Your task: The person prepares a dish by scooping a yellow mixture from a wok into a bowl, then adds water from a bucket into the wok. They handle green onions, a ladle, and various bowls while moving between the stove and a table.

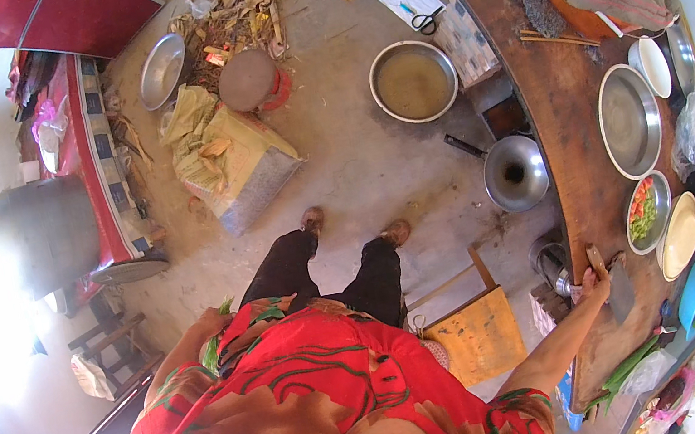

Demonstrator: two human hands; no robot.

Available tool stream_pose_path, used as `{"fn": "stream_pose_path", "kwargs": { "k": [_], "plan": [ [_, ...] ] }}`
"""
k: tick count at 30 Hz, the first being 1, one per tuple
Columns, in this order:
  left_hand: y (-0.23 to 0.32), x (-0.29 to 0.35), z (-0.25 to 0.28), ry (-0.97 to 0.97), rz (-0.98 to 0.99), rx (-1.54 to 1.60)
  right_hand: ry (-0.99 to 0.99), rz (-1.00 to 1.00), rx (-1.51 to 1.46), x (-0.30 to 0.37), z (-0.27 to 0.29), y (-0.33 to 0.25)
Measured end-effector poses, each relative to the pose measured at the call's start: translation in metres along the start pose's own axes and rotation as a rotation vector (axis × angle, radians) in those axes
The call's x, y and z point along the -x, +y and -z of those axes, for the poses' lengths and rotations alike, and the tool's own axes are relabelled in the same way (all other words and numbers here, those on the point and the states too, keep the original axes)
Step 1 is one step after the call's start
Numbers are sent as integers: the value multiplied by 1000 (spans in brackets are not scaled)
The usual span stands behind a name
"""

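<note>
My right hand [591, 285] reaches out to the wooden counter [568, 134] on the right and closes on the wooden handle of a cleaver [623, 292], whose grey blade lies flat on the counter. My left hand [211, 324] is down at my left side, holding a bunch of green leaves [210, 354] that are partly hidden by my red patterned sleeve. My legs and shoes stand on the concrete floor below.
On the counter are a steel bowl of chopped red and green vegetables [645, 211], a cream plate [680, 235], a large steel basin [628, 119] and green onions [626, 368]. On the floor are a wok [515, 173], a pot of brown liquid [414, 82], a yellow board [478, 338] and a sack [232, 158].
</note>
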State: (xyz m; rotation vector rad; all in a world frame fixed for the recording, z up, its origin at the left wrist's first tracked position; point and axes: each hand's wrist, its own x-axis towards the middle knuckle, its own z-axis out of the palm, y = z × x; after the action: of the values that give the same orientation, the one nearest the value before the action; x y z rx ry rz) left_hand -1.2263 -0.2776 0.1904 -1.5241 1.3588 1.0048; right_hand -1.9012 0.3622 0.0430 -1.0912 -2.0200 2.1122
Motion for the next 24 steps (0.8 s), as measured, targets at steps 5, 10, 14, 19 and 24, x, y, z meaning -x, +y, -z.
{"fn": "stream_pose_path", "kwargs": {
  "k": [5, 10, 14, 19, 24],
  "plan": [
    [-34, -19, 7, -73, 114, -71, 279, -29, -57, 28, -18, -4],
    [-25, 1, 3, -181, -13, 246, 343, 424, 400, 93, -42, -2],
    [16, 43, -6, -200, 162, 461, -82, 342, 214, 167, -65, 28],
    [-6, -2, 0, -365, 114, 446, -488, -191, 271, 241, -54, 122],
    [-11, 17, -5, -426, 122, 490, -801, -581, 615, 318, -89, 146]
  ]
}}
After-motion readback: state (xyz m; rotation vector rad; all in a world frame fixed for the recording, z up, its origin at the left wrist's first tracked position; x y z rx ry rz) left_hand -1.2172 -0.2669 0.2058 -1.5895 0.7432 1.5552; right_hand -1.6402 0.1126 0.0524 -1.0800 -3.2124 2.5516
